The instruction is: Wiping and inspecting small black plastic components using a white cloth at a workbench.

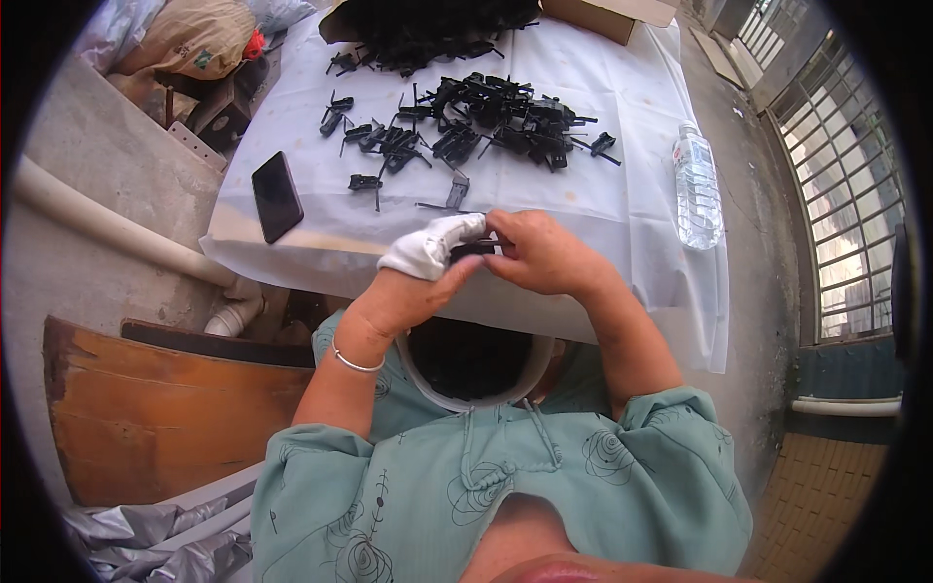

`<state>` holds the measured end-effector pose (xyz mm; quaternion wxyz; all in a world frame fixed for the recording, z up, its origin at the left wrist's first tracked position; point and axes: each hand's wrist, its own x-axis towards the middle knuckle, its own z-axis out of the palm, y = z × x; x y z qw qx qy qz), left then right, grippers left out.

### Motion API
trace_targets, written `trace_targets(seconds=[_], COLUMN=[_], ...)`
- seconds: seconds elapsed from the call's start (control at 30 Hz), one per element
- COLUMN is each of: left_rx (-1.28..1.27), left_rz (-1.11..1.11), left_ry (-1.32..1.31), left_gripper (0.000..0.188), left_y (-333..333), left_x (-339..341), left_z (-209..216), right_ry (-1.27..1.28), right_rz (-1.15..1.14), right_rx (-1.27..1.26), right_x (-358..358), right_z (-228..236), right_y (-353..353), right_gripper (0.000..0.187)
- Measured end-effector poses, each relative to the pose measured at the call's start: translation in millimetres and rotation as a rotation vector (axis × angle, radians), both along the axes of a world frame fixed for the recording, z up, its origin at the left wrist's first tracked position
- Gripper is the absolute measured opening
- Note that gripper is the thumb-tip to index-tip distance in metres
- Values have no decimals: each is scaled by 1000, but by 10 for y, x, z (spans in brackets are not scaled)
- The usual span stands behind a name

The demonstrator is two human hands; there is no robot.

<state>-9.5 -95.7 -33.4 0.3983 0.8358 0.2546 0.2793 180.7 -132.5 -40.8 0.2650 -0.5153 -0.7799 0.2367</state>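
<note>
Both hands meet at the near edge of a table covered with a white sheet. My left hand, its fingers partly wrapped in white cloth, is closed on a small black plastic part. From the other side my right hand pinches the same part with bare thumb and fingers. Much of the part is hidden by the fingers. Just beyond the hands lies a single dark grey part with a thin rod. A heap of similar black plastic parts spreads farther back.
A dark phone lies at left on the table, a clear water bottle at right. At the back sit a large black pile and a cardboard box. Below the hands, a white bucket holds black pieces.
</note>
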Motion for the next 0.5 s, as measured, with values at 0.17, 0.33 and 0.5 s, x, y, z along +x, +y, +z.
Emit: trace_targets(seconds=[0.17, 0.33, 0.5], left_rx=[-230, -432, -647], left_rz=[48, 213, 141], left_ry=[-194, -448, -530], left_gripper=[30, 24, 24], left_y=[-7, -104, -235], left_x=[1, 93, 81], left_z=[-117, -265, -133], right_ry=[232, 290, 355], right_rz=[-58, 51, -342], right_rx=[-27, 395, 433], right_x=[-57, -367, -424], right_z=[126, 36, -15], right_y=[-107, -160, -102], right_gripper=[28, 24, 13])
